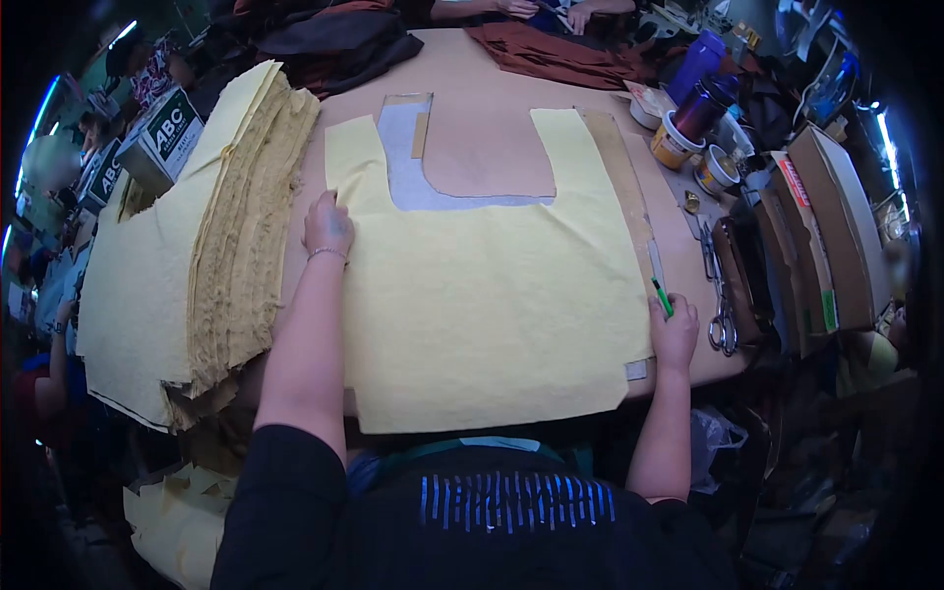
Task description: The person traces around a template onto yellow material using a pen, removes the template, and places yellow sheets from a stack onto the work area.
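Observation:
A yellow felt-like fabric piece [492, 305] with a U-shaped cutout lies across the table in front of me. Beneath it, a grey and brown cardboard pattern [401, 147] shows along the cutout and the right side. My left hand [329, 226] is closed at the fabric's left edge, with the fingertips partly hidden. At the right edge, my right hand [675, 326] grips a green pen [663, 297], its tip pointing up and away from me. Scissors [723, 305] lie just right of that hand.
On the left stands a thick stack of yellow fabric pieces [231, 216], beside ABC boxes [167, 143]. Brown cloth [551, 54] lies at the far edge, near another person's hands [546, 10]. Tubs [677, 143], a dark tumbler [703, 103] and cardboard boxes [826, 226] line the right.

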Demonstrator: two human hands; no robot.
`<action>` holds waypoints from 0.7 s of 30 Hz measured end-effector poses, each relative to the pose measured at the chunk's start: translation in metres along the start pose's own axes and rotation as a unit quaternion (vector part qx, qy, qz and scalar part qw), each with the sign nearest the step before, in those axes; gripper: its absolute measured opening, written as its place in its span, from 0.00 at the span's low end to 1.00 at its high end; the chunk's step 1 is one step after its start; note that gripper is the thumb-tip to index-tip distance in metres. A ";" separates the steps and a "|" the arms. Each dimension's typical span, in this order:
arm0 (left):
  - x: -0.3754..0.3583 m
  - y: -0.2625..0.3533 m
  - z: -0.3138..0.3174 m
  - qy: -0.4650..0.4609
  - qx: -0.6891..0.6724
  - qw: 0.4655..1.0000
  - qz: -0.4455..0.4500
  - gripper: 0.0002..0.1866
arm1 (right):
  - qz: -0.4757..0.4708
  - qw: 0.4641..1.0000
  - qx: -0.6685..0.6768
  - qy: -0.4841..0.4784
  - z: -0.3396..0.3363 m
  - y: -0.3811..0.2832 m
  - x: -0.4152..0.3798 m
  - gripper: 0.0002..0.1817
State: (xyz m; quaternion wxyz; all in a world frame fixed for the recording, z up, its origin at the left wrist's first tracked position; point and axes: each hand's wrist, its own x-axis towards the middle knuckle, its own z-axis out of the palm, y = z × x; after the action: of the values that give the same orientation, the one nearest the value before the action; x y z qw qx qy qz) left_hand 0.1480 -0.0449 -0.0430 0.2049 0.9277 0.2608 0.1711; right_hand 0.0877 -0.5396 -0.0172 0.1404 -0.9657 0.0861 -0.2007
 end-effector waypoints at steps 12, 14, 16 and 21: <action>-0.044 0.054 -0.038 -0.025 0.112 0.993 0.009 0.31 | -0.006 0.999 0.039 -0.015 -0.004 -0.003 0.000 0.21; -0.063 0.050 -0.039 -0.096 0.130 0.987 0.022 0.31 | 0.036 0.994 0.082 -0.063 0.008 -0.001 0.025 0.20; -0.076 0.043 -0.036 -0.127 0.127 0.983 0.028 0.32 | 0.082 0.984 0.088 -0.128 0.014 -0.004 0.050 0.20; -0.075 0.039 -0.034 -0.107 0.087 0.990 0.036 0.32 | 0.203 0.762 0.530 -0.312 0.002 0.003 0.088 0.16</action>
State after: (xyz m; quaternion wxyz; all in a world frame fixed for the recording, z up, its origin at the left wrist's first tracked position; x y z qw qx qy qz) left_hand 0.0895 -0.1064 -0.0113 0.1435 0.9639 0.2176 0.0551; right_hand 0.1678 -0.5616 0.0123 0.6867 -0.7062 0.1115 0.1311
